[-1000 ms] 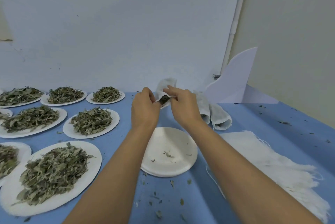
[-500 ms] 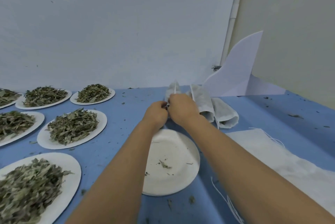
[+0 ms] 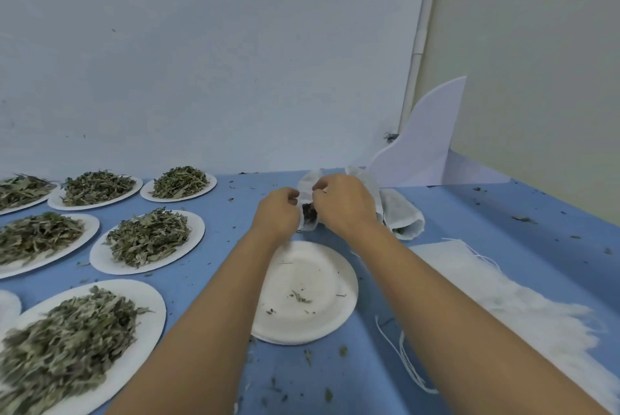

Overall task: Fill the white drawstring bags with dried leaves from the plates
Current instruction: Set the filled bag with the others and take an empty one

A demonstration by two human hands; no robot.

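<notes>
My left hand [image 3: 277,211] and my right hand [image 3: 345,203] both pinch the mouth of a white drawstring bag [image 3: 308,217] lying on the blue table [image 3: 503,213] beyond a nearly bare white plate [image 3: 312,294]. Dark leaves show in the bag's opening between my hands. Behind my right hand lie filled white bags [image 3: 401,213]. Several plates heaped with dried leaves sit to the left, the nearest ones a plate [image 3: 147,240] and a front plate [image 3: 84,340].
A heap of flat unfilled white bags [image 3: 523,307] with loose strings [image 3: 402,357] lies at the right. A curved white card [image 3: 426,142] leans in the back corner against the wall. Leaf crumbs dot the table.
The bag went from raised over the plate down to the table beyond it. My hands have parted slightly at its mouth, showing leaves inside. The camera shifted a little.
</notes>
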